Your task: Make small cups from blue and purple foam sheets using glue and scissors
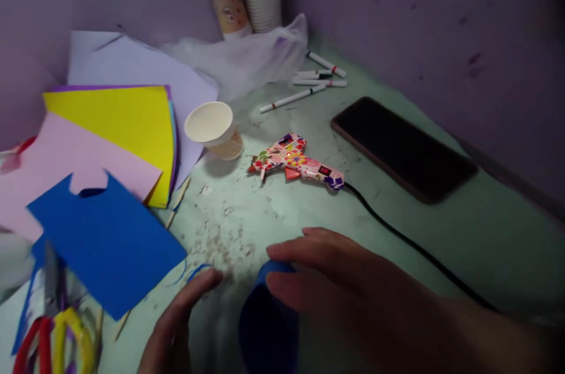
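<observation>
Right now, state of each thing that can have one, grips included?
Left hand, open, empty
Right hand, at dark blue curved piece, firmness of grip unclear
Smartphone, flat, screen dark
Floral glue gun, on its side, cord attached, power unclear
Single open paper cup, mouth up, looks empty
Paper cup stack, nested
Blue sheet, notched
Red-handled scissors, blades unclear
Markers, lying loose

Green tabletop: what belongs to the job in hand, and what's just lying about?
Likely in the job:
curved blue piece by the right hand
flat blue sheet
flower-patterned glue gun, perhaps

Apparently lying about:
black rectangular phone
slim white pens
crumpled whitish plastic bag
</observation>
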A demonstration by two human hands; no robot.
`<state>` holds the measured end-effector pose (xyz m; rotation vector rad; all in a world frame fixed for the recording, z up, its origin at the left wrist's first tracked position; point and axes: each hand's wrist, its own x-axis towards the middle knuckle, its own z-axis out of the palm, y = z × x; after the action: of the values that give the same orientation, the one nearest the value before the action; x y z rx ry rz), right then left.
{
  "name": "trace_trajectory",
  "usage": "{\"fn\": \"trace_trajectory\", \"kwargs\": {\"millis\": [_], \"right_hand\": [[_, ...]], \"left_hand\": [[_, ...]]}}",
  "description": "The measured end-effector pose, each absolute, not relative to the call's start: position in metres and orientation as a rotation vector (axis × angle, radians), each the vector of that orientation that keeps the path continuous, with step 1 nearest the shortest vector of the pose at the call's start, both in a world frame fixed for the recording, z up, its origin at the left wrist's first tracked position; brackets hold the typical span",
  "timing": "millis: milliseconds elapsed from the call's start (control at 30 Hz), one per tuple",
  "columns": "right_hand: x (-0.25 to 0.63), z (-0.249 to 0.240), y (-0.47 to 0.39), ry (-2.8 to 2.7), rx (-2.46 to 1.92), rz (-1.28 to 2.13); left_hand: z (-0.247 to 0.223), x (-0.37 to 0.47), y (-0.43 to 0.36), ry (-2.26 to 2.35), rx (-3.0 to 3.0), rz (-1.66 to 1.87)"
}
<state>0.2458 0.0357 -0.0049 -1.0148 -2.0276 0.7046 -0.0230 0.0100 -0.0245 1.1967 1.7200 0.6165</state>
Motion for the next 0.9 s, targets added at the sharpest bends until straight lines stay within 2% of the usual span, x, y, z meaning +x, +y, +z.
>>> {"fn": "trace_trajectory", "kwargs": {"millis": [133,233,400,567,900], "right_hand": [[0.238,0.031,0.035,-2.295,-0.962,0.656],[0.222,0.037,0.038,-2.507,-0.944,0.502],[0.214,0.035,0.040,-2.637,-1.115,0.512],[0.227,0.043,0.026,-2.644,-1.170,0.371],[0.220,0.046,-0.002,-2.829,-1.246,0.371]], "left_hand": [[-0.022,-0.001,0.006,1.539,0.928,1.193],[-0.024,0.009,0.006,1.223,1.017,1.372],[-0.016,0.005,0.002,1.166,1.002,1.378],[-0.014,-0.008,0.004,1.148,0.962,1.344],[-0.011,-0.004,0.001,1.259,1.064,1.236]]}}
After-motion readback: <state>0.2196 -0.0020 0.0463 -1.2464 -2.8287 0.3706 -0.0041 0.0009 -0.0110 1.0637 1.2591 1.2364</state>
